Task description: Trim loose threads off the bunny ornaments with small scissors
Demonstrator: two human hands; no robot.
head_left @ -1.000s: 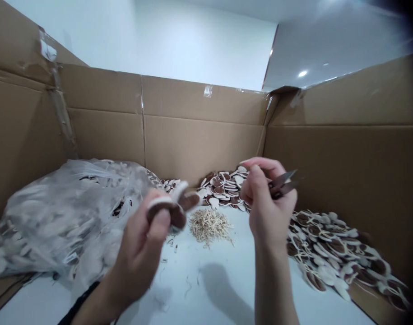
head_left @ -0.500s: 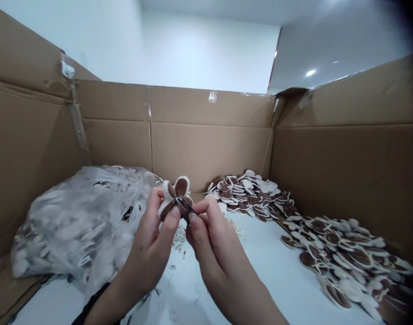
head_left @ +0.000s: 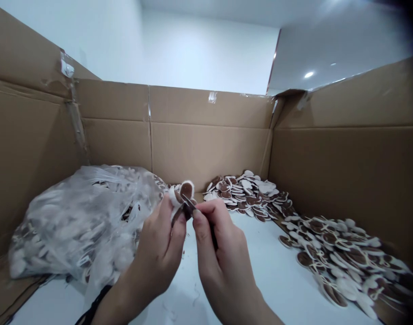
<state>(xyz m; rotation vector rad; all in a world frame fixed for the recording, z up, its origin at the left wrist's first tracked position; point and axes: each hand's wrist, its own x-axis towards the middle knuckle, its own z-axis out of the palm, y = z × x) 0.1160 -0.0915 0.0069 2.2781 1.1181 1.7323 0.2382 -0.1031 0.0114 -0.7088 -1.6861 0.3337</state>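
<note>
My left hand point(head_left: 158, 250) pinches a fuzzy, brown-and-white fabric piece point(head_left: 186, 189) with rounded, petal-like lobes; part of it is hidden behind the fingers and thumb. In my right hand point(head_left: 223, 255) is a small pair of thread snips point(head_left: 189, 206), gripped between thumb and fingers. Its pointed metal blades reach over the brown middle of the piece, between the lobes. Whether the blades close on a thread is too small to tell. Both hands are raised over the white table, close together.
A large clear plastic bag point(head_left: 67, 212) full of similar pieces lies at left. At right, a pile of brown-and-white pieces point(head_left: 341, 257) runs back to another heap point(head_left: 248, 192). Cardboard walls point(head_left: 209, 144) enclose the white tabletop point(head_left: 260, 262), where thread scraps lie.
My left hand has turned and shifted slightly right, so less of the fabric piece shows. My right hand has rotated, with the snips still at the piece's middle.
</note>
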